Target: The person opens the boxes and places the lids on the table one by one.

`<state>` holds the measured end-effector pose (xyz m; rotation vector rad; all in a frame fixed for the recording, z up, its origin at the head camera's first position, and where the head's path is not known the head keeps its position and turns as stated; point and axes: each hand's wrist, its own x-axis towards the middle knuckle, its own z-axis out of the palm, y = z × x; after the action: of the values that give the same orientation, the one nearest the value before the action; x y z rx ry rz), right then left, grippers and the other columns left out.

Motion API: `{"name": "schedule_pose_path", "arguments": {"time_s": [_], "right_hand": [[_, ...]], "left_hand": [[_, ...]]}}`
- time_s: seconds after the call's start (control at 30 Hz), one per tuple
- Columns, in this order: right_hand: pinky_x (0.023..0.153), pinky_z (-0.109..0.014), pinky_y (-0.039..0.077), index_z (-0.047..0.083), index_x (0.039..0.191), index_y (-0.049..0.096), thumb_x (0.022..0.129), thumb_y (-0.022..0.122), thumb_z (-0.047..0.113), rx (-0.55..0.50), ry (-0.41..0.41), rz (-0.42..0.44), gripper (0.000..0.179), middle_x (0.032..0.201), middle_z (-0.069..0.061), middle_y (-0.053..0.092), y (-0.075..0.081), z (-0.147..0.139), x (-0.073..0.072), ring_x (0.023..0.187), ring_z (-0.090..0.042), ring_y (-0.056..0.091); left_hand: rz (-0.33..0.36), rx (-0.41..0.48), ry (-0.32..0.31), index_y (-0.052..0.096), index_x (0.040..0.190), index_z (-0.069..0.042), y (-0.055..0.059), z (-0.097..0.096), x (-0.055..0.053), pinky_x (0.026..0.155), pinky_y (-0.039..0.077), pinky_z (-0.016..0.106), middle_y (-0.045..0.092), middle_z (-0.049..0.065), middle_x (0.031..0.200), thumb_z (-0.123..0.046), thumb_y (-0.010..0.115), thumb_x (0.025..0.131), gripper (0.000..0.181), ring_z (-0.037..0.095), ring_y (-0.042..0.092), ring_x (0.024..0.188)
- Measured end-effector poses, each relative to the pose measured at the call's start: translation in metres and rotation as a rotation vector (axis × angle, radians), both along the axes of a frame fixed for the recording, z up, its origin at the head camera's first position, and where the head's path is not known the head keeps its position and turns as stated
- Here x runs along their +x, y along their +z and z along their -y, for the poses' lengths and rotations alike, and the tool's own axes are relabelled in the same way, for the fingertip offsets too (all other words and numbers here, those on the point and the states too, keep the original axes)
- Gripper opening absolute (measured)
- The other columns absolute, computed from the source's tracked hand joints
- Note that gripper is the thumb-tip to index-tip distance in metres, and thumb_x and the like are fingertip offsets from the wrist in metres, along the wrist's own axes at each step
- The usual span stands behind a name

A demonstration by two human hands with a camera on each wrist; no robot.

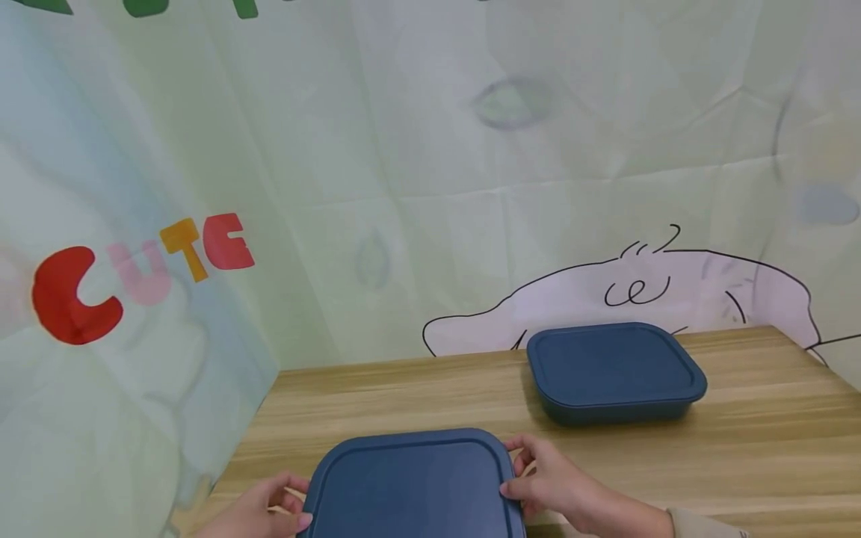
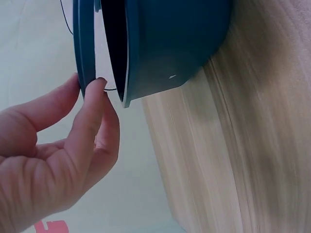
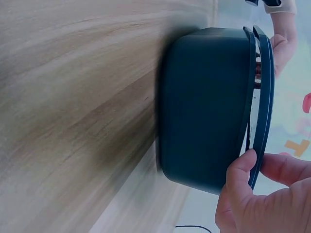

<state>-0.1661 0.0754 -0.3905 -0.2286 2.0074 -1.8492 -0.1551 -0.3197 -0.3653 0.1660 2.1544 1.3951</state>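
Note:
A dark blue lid (image 1: 410,486), rectangular with rounded corners, is held near the front of the table. My left hand (image 1: 258,508) pinches its left edge between thumb and fingers. At the opposite edge, my right hand (image 1: 548,478) pinches it the same way. Below the lid stands a deep blue box (image 3: 204,107) on the wood surface. Both wrist views show a gap between the lid (image 2: 85,43) and the box's rim. The lid covers the box in the head view, and its contents are hidden.
Farther back on the right of the wood-grain table (image 1: 403,396) sits a second, shallower blue box (image 1: 615,366) with its lid on. A printed cloth backdrop (image 1: 377,149) hangs behind the table and along its left side.

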Motion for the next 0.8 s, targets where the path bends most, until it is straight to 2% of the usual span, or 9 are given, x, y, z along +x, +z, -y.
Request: {"name": "schedule_pose_path", "arguments": {"time_s": [0.13, 0.3, 0.57, 0.63, 0.8], "right_hand": [[0.049, -0.026, 0.046, -0.013, 0.124, 0.041, 0.077, 0.065, -0.007, 0.004, -0.014, -0.005, 0.053, 0.080, -0.007, 0.043, 0.002, 0.000, -0.001, 0.061, -0.017, 0.046], [0.049, -0.026, 0.046, -0.012, 0.122, 0.041, 0.077, 0.065, -0.008, 0.003, -0.022, -0.002, 0.051, 0.080, -0.007, 0.043, 0.006, -0.002, -0.003, 0.060, -0.017, 0.046], [0.051, -0.026, 0.048, -0.012, 0.124, 0.039, 0.081, 0.065, -0.006, -0.030, 0.001, -0.012, 0.051, 0.080, -0.007, 0.044, 0.016, -0.005, -0.009, 0.059, -0.016, 0.050], [0.051, -0.026, 0.049, -0.012, 0.125, 0.037, 0.082, 0.064, -0.006, -0.048, 0.006, -0.002, 0.052, 0.081, -0.008, 0.044, 0.017, -0.005, -0.011, 0.058, -0.015, 0.050], [0.054, -0.025, 0.049, -0.010, 0.128, 0.035, 0.083, 0.065, -0.005, -0.073, 0.004, 0.046, 0.055, 0.080, -0.008, 0.045, 0.020, -0.006, -0.019, 0.059, -0.014, 0.051]], "left_hand": [[0.005, 0.021, 0.013, 0.041, 0.118, 0.014, 0.005, -0.001, 0.001, 0.069, 0.047, 0.031, 0.050, 0.007, 0.089, -0.008, 0.061, 0.089, 0.040, 0.018, 0.054, 0.077], [-0.001, 0.066, -0.022, 0.032, 0.124, 0.018, 0.008, 0.000, 0.002, 0.072, 0.049, 0.033, 0.051, 0.008, 0.094, -0.008, 0.058, 0.091, 0.049, 0.019, 0.055, 0.083], [0.003, 0.122, -0.044, 0.017, 0.136, 0.017, 0.010, 0.001, 0.002, 0.077, 0.051, 0.032, 0.051, 0.006, 0.092, -0.014, 0.059, 0.092, 0.068, 0.019, 0.057, 0.085], [0.017, 0.150, -0.057, 0.013, 0.138, 0.015, 0.009, 0.002, 0.001, 0.078, 0.051, 0.031, 0.052, 0.006, 0.093, -0.013, 0.058, 0.093, 0.070, 0.019, 0.058, 0.087], [0.078, 0.216, -0.043, 0.008, 0.142, 0.012, 0.009, 0.003, -0.002, 0.082, 0.051, 0.032, 0.054, 0.006, 0.096, -0.013, 0.057, 0.093, 0.074, 0.019, 0.059, 0.090]]}}
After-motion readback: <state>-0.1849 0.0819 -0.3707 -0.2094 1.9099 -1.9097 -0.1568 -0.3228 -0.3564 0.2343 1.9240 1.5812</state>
